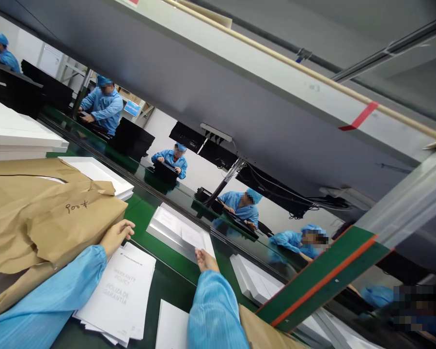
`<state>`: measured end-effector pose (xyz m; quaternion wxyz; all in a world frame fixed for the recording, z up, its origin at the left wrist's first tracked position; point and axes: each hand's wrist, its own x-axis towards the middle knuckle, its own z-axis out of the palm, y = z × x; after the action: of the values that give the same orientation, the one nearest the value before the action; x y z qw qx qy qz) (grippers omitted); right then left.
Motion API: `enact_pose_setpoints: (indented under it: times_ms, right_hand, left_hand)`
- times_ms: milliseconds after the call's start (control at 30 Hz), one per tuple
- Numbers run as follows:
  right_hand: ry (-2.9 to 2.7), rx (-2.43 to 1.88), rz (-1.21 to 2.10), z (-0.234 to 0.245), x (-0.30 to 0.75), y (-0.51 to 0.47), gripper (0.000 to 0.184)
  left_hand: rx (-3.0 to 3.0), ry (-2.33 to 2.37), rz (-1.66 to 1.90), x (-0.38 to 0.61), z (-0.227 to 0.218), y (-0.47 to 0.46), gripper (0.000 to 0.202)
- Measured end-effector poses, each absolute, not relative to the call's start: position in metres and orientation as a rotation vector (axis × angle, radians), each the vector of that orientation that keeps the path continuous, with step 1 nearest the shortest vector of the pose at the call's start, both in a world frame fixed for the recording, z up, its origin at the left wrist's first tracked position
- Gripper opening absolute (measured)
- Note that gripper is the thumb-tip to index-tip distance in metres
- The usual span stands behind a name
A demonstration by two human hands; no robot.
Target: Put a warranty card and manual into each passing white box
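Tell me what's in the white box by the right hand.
White paper shows in the white box, by the right hand. Whatever lies beneath the paper is covered.

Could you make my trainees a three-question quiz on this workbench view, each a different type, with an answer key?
1. True or false: the brown paper nearest the left hand has handwriting on it.
2. Choose one. The right hand is at:
A) the overhead shelf
B) an open white box
C) a black monitor
3. Fill in the missing English word on the top sheet of the leaflet stack: "WARRANTY ____".

Key:
1. True
2. B
3. POLICY
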<state>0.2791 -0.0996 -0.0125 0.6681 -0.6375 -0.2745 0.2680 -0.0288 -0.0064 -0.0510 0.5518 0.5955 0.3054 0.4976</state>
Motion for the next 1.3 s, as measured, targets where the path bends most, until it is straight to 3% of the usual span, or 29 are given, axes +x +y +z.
enact_pose_setpoints:
  times_ms: [200,633,900,1033,1300]
  right_hand:
    - [-0.815,-1.472,0.502,-0.010,0.281,-0.108,0.014]
    - [-1.285,-1.688,0.184,-0.034,0.157,-0.171,0.025]
    - [-1.871,-1.896,-0.051,-0.064,0.076,-0.205,0.038]
    - [-1.885,-1.989,-0.138,-0.072,0.071,-0.205,0.041]
    - [-1.839,-1.975,-0.201,-0.076,0.071,-0.206,0.042]
  left_hand:
    - [1.414,0.743,1.144,-0.023,-0.062,-0.006,0.024]
    - [1.584,0.872,1.137,-0.028,-0.071,-0.007,0.017]
    - [1.668,1.027,1.141,-0.038,-0.067,-0.009,0.020]
    - [1.681,1.064,1.153,-0.042,-0.070,-0.017,0.011]
    - [1.680,0.933,1.145,-0.051,-0.046,-0.030,0.020]
